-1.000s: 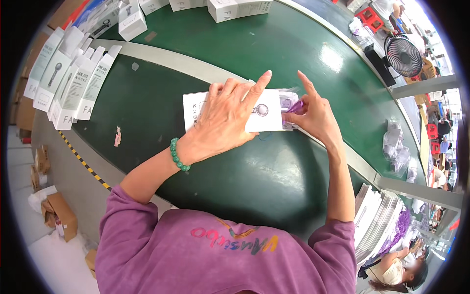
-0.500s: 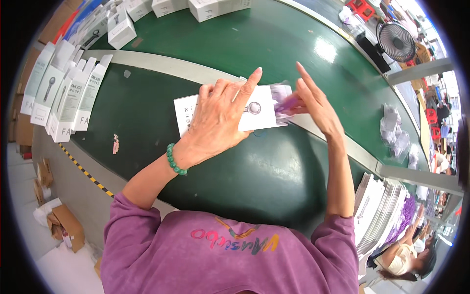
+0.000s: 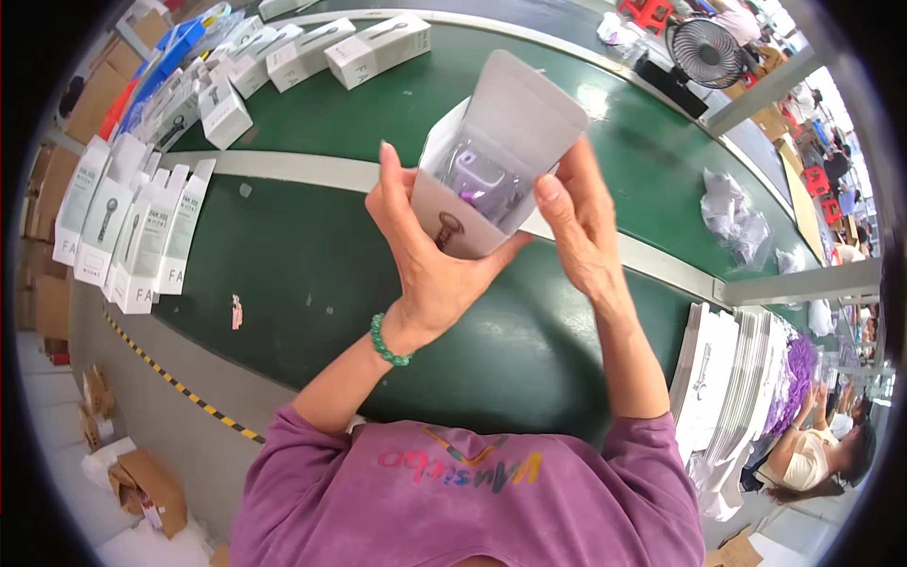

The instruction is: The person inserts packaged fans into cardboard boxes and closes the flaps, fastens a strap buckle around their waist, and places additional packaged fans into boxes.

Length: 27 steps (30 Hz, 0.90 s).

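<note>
I hold a white carton (image 3: 453,222) raised above the green table (image 3: 293,274), its top flap (image 3: 529,113) standing open. Inside it shows a purple item in clear wrap (image 3: 484,180). My left hand (image 3: 425,255) cups the carton from below and the left side; a green bead bracelet (image 3: 385,342) circles that wrist. My right hand (image 3: 576,227) grips the carton's right side, thumb at the opening.
Upright white cartons (image 3: 128,231) stand in rows at the left; more lie on the far belt (image 3: 378,47). A black fan (image 3: 704,52) sits at the back right. Flat white carton blanks (image 3: 732,378) are stacked at the right, near another person (image 3: 812,454).
The carton lay flat on the table under both hands; now it is lifted and held upright toward the camera with its flap open.
</note>
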Tool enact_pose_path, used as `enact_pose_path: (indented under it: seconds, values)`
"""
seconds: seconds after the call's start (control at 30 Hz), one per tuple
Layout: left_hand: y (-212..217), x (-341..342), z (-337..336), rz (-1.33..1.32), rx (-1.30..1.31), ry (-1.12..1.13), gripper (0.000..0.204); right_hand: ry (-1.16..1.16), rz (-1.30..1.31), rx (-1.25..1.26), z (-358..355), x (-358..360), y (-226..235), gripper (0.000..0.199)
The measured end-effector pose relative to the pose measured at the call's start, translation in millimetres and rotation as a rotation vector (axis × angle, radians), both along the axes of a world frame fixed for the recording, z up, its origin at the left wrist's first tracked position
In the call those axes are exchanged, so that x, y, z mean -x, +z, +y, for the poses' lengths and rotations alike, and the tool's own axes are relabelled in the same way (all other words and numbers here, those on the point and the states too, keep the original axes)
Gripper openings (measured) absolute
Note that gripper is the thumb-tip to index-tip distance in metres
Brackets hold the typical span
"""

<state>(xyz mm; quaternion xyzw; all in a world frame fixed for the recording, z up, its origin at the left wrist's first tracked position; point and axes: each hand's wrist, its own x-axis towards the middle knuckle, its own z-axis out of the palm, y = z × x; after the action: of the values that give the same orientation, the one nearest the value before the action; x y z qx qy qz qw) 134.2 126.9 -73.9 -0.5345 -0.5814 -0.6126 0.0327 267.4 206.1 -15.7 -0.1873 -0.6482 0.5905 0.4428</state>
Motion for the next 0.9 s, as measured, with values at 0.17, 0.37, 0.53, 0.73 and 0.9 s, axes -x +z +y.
enact_pose_path:
  seconds: [0.17, 0.37, 0.53, 0.73, 0.9]
  values:
    - [-4.7, -6.9, -15.7, -0.034, 0.017, -0.190, 0.120, -0.003, 0.005, 0.095, -4.7, -11.7, -1.2, 0.081]
    - [-0.1, -1.4, -21.6, 0.106, 0.005, -0.186, 0.099, -0.030, -0.158, 0.156, -12.5, -0.5, 6.2, 0.050]
    - [-9.8, -2.5, -21.9, 0.146, 0.029, -0.161, 0.097, -0.151, -0.212, -0.546, -5.6, -3.2, -4.4, 0.051]
    - [-12.1, -8.5, -18.6, -0.048, -0.034, -0.215, 0.133, -0.158, -0.423, -0.674, -18.5, -13.9, 6.2, 0.067]
    - [-5.5, -14.0, -19.1, -0.037, -0.056, -0.225, 0.138, -0.225, -0.560, -0.800, -27.6, -12.2, 16.9, 0.053]
